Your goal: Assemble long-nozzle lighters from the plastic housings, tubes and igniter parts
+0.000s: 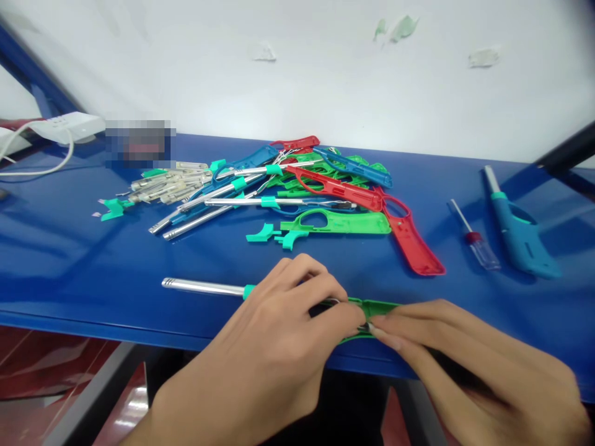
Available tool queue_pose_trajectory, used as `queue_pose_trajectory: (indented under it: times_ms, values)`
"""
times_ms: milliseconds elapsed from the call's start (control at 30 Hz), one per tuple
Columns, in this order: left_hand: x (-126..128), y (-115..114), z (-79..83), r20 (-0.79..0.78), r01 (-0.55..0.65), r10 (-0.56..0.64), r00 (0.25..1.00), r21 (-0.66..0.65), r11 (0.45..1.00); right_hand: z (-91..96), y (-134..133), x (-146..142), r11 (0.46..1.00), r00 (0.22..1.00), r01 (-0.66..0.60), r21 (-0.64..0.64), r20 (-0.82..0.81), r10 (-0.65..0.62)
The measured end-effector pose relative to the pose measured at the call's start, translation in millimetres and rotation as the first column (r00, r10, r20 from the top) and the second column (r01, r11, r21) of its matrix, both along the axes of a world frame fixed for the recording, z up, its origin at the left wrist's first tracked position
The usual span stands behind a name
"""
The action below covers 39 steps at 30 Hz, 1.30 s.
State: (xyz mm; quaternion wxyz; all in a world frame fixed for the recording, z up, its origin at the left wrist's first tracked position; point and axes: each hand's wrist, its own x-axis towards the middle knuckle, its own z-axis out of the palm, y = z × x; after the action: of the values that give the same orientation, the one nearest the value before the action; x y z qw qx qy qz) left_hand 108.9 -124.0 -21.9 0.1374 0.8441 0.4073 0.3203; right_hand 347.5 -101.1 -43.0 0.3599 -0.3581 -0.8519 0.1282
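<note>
At the front edge of the table lies an opened green lighter casing (372, 306), with a long silver metal tube (202, 286) and a turquoise collar (248, 290) reaching out to its left. My left hand (279, 328) is closed over the casing from above, its thumb and index finger pressed at the inside. From the right, my right hand (474, 353) grips the casing's handle end, fingertips pinched close to my left ones. A small dark part and a thin wire show between the fingers; most of the casing is hidden by both hands.
Beyond my hands lies a pile of red casings (341, 186), green casings (357, 223), blue casings (357, 167) and metal tubes. Turquoise triggers (260, 233) lie before it. A screwdriver (481, 248) and a blue lighter (525, 238) lie right; a white power strip (69, 127) sits left.
</note>
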Motion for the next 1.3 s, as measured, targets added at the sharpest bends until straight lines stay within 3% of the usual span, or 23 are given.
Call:
queue_pose_trajectory:
  times_ms: [767, 1100, 1300]
  values:
    - [5.5, 0.0, 9.1, -0.260, -0.023, 0.028, 0.965, 0.020, 1.000, -3.2, -3.6, 2.3, 0.999, 1.000, -0.003, 0.034, 0.031, 0.001]
    - [5.8, 0.0, 12.7, -0.228, -0.040, 0.027, 0.973, -0.054, 0.998, -0.5, -3.0, -3.3, 0.992, 0.999, 0.044, 0.119, -0.026, -0.041]
    - [5.1, 1.4, 16.7, -0.215, -0.029, 0.005, 0.977, -0.109, 0.994, -2.1, -5.8, -1.4, 0.996, 1.000, 0.008, 0.087, -0.008, -0.007]
